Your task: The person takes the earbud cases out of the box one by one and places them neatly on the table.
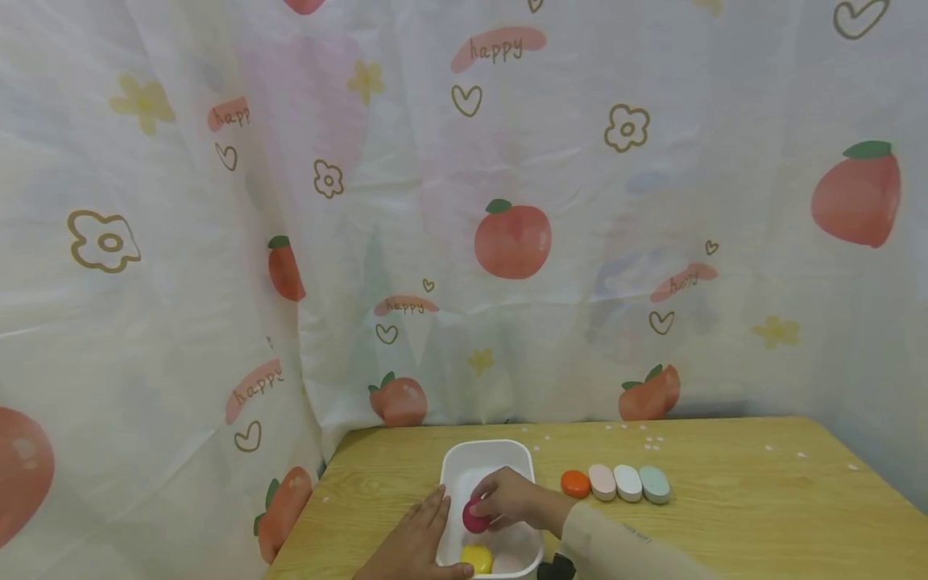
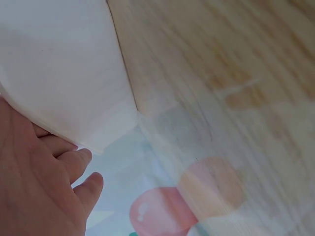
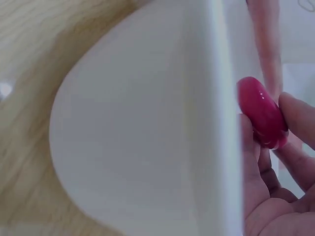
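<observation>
A white plastic bin (image 1: 487,451) stands on the table. Over it, my right hand (image 1: 507,495) pinches a glossy magenta rounded piece (image 1: 474,515) between thumb and fingers. The right wrist view shows that magenta piece (image 3: 263,113) past the bin's wall (image 3: 133,123), held on edge. My left hand (image 1: 416,536) rests on the bin's left side, fingers along the rim and thumb at the near edge. In the left wrist view, the left hand (image 2: 39,172) touches the rim, some fingertips hidden behind it. A yellow rounded piece (image 1: 477,557) lies in the bin's near end.
Right of the bin, an orange piece (image 1: 575,483), a pink one (image 1: 602,482), a white one (image 1: 627,483) and a mint one (image 1: 655,485) line up on the wooden table (image 1: 761,515). A patterned curtain (image 1: 565,338) hangs behind. Something black (image 1: 556,568) shows under the right sleeve.
</observation>
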`<control>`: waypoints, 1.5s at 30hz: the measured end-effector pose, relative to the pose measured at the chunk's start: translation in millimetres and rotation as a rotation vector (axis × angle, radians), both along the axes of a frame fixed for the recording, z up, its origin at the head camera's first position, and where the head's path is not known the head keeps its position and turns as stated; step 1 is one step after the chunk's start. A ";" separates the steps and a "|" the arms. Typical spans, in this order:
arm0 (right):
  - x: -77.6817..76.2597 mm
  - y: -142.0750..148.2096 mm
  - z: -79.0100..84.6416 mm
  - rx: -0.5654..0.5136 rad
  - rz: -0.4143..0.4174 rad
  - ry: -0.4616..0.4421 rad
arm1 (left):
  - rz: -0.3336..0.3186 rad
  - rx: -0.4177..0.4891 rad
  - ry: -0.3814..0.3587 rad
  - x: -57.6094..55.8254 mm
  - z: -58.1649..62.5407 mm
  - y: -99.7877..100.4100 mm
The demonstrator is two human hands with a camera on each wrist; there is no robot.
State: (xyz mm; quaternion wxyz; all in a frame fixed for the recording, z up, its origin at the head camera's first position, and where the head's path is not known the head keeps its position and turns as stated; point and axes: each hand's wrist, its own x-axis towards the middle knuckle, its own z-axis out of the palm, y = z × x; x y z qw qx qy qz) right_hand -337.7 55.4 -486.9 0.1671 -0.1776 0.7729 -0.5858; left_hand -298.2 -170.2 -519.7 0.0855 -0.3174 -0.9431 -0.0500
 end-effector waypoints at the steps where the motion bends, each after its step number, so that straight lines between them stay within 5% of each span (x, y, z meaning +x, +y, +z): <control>1: -0.7 2.1 1.5 0.005 0.000 0.001 | 0.002 0.002 -0.005 0.2 0.2 0.0; 33: 0.4 73.6 22.9 0.014 -0.005 0.008 | 0.093 0.005 -0.113 1.3 4.2 4.1; 45: 1.4 102.6 22.1 -0.049 -0.021 -0.029 | 0.049 0.003 -0.065 1.2 3.0 1.9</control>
